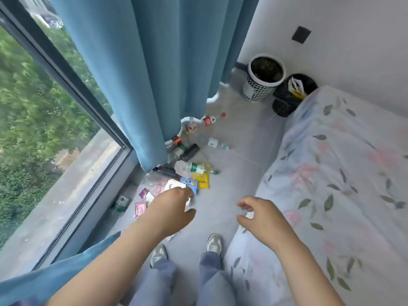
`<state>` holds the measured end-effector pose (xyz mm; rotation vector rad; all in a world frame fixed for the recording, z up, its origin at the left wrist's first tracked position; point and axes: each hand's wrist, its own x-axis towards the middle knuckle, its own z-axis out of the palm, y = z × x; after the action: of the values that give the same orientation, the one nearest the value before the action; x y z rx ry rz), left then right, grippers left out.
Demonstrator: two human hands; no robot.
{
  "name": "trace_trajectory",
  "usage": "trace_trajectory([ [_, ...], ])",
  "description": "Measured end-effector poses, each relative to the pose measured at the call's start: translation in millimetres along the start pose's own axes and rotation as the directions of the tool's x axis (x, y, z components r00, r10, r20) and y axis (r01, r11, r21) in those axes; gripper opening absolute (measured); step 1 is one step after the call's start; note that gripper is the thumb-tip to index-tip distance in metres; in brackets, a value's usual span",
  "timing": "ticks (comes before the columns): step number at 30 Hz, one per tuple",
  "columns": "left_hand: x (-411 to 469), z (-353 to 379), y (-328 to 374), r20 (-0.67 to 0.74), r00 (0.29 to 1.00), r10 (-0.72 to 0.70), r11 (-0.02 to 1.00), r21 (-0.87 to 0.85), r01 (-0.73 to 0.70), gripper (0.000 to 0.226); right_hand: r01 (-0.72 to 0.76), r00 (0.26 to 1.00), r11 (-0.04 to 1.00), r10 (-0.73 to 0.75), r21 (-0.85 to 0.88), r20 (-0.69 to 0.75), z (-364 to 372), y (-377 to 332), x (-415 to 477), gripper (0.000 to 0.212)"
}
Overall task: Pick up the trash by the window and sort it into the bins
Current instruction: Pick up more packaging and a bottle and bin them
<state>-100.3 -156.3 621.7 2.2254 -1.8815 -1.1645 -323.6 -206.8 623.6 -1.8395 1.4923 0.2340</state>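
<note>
Trash lies along the floor by the window: pink wrappers (140, 208), a blue snack packet (190, 183), a yellow packet (202, 180), a green-labelled clear bottle (194, 168), dark bottles (186, 151) and a red-labelled bottle (209, 120). My left hand (174, 206) reaches out over the wrappers, fingers loosely curled, holding nothing that I can see. Out to the right, above bare floor, my right hand (258, 214) hangs with relaxed curled fingers and is empty. A white bin (258, 89) and a black bin (287, 100) stand in the far corner.
A blue curtain (154, 74) hangs over part of the trash. The window ledge (66, 206) runs along the left. A bed with a floral sheet (331, 184) fills the right side. My two shoes (212, 244) stand on the grey floor.
</note>
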Motion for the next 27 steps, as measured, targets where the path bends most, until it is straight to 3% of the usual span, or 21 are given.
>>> trace_trajectory([
  [15,146.6,203.7,-71.4,0.145,0.989,-0.003,1.0,0.006,0.002,0.04,-0.241,0.969,0.97,0.239,0.019,0.067,187.3,164.5,120.3,0.032],
  [27,305.7,330.4,-137.3,0.169,0.985,0.046,0.991,0.117,-0.067,0.04,-0.286,0.958,0.957,0.286,0.037,0.013,312.5,263.1,256.7,0.035],
])
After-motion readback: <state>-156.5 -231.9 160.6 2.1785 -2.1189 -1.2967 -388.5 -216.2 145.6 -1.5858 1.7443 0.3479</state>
